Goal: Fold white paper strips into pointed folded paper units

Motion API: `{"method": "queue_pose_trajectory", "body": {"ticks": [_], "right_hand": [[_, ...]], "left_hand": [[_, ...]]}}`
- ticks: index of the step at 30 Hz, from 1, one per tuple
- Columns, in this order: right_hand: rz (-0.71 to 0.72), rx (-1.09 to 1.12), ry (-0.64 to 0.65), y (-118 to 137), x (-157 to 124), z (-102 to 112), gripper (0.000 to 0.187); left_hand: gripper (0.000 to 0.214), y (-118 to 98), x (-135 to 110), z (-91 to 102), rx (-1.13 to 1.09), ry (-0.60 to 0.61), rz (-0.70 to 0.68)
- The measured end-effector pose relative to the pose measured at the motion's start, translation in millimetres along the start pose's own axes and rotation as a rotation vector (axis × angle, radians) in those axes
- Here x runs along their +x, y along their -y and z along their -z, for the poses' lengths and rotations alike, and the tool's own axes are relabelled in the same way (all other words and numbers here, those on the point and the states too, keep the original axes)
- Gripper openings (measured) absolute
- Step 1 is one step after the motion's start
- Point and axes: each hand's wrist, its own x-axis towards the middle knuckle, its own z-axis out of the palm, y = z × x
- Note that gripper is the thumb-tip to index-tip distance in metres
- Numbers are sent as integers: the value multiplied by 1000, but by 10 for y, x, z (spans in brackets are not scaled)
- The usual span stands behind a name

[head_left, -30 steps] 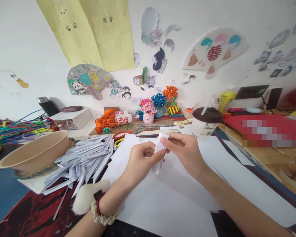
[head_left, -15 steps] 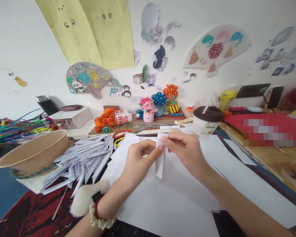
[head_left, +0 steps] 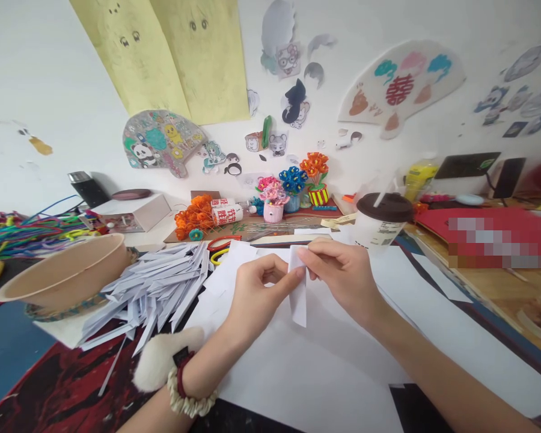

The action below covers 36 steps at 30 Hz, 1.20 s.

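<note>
Both my hands pinch a narrow folded strip of white paper (head_left: 298, 300) above large white sheets (head_left: 324, 367) on the table. My left hand (head_left: 256, 297) grips the strip's left edge with thumb and fingers closed. My right hand (head_left: 342, 276) pinches the strip's top from the right. The strip hangs down below my fingers. A heap of folded white paper strips (head_left: 155, 288) lies to the left of my hands.
A tan bowl (head_left: 63, 273) stands at the left beside coloured pipe cleaners (head_left: 22, 228). A lidded drink cup with a straw (head_left: 381, 219) is just behind my right hand. Scissors (head_left: 220, 248), a glue bottle (head_left: 228, 213) and small craft flower pots (head_left: 293, 189) line the wall.
The strip has turned a little in my fingers and now hangs straighter and lower. Both hands stay in nearly the same place.
</note>
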Motion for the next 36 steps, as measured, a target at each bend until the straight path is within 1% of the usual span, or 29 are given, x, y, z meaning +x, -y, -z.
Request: {"method": "queue_pose_trajectory", "body": {"ticks": [11,18,28,31,35,36], "right_hand": [[57,-34,20,-26,-21,13,31],[43,-24,55,1,-29,14,31],[86,-34,55,3,-21,8,28],[89,-60,45,6,-22,26,28],[113,-100,66,14,-15,48,28],[120,-101,81,14,-13,51,28]], "left_hand": [[33,6,-15,-4,-19,30,33],[37,2,-22,3,-30,31,41],[38,18,-16,2,-25,45,39],[33,-4,-9,30,43,50,-10],[29,-55,1,78,204,-31,-155],[28,-64,3,86,239,-36,-179]]}}
